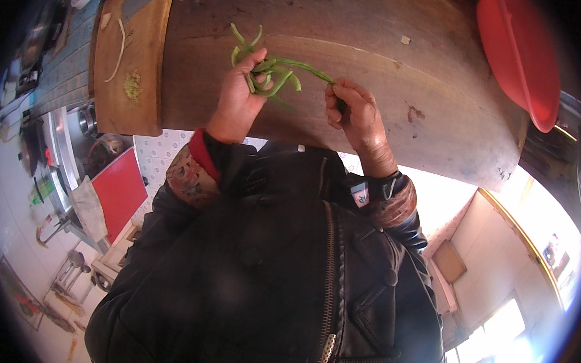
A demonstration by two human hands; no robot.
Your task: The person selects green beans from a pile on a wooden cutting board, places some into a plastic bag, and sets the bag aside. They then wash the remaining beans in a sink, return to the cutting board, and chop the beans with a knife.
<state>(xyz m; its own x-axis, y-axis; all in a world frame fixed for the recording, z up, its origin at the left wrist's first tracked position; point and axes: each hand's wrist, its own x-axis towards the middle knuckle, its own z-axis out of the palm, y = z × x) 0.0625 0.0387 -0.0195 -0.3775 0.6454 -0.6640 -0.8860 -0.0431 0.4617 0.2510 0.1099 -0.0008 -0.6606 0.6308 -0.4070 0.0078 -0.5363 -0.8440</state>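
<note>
A loose bunch of green beans [279, 82] is gripped in my left hand [240, 98], their ends sticking out past the thumb on both sides. My right hand [358, 110] pinches the tip of one long green bean [307, 66] between thumb and forefinger. That bean stretches from the bunch across the gap between the hands. Both hands are held above the brown wooden table [362, 47], near its edge on my side. The curled fingers of my right hand hide whatever may be in its palm.
To the left a wooden cutting board [144, 71] carries finely chopped pale green bits [132, 85] and a thin pale strip [121, 48]. A red plastic basin [518, 54] stands at the far right. One small beige scrap [405, 40] lies on the table.
</note>
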